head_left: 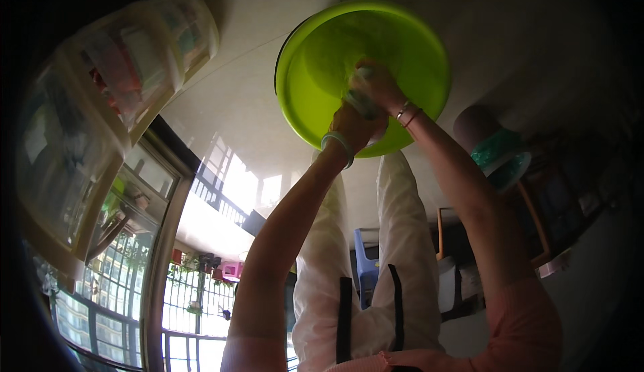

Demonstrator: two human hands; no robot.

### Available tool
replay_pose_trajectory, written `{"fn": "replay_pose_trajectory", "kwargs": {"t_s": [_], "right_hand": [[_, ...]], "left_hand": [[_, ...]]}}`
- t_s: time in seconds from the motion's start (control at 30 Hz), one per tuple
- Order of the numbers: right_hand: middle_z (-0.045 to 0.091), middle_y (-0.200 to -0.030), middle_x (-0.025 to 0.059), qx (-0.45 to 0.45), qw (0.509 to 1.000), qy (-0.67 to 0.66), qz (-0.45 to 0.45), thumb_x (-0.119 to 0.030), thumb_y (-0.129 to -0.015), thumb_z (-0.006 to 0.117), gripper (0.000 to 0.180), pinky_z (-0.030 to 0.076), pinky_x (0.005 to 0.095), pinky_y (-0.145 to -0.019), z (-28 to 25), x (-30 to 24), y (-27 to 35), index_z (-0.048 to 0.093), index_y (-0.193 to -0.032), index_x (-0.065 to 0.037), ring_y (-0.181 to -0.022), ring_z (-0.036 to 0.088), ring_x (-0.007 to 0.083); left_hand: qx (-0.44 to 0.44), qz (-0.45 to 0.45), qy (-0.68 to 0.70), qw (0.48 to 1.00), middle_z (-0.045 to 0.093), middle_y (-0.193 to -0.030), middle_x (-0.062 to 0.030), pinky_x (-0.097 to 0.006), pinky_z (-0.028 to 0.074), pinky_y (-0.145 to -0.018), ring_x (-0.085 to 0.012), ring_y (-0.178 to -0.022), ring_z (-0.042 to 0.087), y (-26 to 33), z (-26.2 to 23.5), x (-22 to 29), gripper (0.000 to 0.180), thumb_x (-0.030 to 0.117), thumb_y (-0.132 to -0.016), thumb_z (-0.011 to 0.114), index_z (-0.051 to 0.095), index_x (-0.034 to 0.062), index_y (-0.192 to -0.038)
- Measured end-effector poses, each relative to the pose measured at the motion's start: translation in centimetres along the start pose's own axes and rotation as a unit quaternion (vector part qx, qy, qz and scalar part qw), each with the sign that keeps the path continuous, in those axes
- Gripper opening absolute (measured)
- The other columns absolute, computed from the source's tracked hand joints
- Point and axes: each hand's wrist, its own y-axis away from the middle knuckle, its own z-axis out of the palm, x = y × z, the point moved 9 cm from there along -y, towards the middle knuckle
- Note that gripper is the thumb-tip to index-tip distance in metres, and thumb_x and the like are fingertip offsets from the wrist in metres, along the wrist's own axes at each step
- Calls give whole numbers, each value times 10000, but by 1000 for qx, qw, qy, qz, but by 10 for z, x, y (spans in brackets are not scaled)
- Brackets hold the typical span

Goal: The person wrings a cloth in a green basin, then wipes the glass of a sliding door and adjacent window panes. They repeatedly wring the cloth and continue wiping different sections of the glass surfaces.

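A bright lime-green basin (pixel 295 103) stands on the floor in front of my knees, and both my hands are inside it. My left hand (pixel 357 125), with a pale bangle at the wrist, is at the near side of the basin, its fingers closed. Just beyond it and touching it is my right hand (pixel 381 89), also closed, with thin bracelets at the wrist. Between them shows a small greyish-white cloth (pixel 362 105), blurred and mostly covered by my fingers. The fingertips of both hands are partly hidden.
A translucent plastic drawer unit (pixel 127 70) stands at the left, beside a glass door (pixel 137 171). To the right is a bin with a green bag liner (pixel 496 147). A blue plastic stool (pixel 366 264) stands behind my legs. Light tiled floor (pixel 248 90) surrounds the basin.
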Motion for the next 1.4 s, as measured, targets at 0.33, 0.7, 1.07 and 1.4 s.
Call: {"fn": "replay_pose_trajectory", "kwargs": {"t_s": [0.33,0.7,1.07,1.4], "right_hand": [[400,-1504,149,-135,799,-575,115,-502,-1017,447,612,411,443,-1083,6,-15,28,367,-1481,-111,-1240,523,309],[627,-970,15,138,920,-364,40,-111,-884,683,261,502,267,-750,-41,-32,53,623,-1130,-43,-865,627,116],[659,-1028,37,64,664,-725,172,-416,-1024,487,338,566,334,-814,43,-4,55,607,-1141,-122,-933,643,171],[530,-1358,174,-9,579,-789,205,-571,-1007,374,654,454,440,-1057,31,-46,76,488,-1358,-31,-1233,541,305]], "left_hand": [[-318,-104,678,655,649,-1183,-129,-392,555,-896,-233,-1036,661,16,37,18,420,314,-997,568,530,43,-1316],[-284,-70,645,706,560,-1306,-148,-401,514,-996,-255,-1186,585,30,17,2,749,467,-908,672,366,59,-1456],[382,271,79,880,564,-1112,-110,-407,485,-899,-292,-1033,566,46,-66,66,318,120,-677,793,702,90,-980],[285,418,64,860,467,-1332,-158,-484,445,-961,-378,-1154,503,69,-64,99,392,170,-618,749,671,130,-1000]]}}
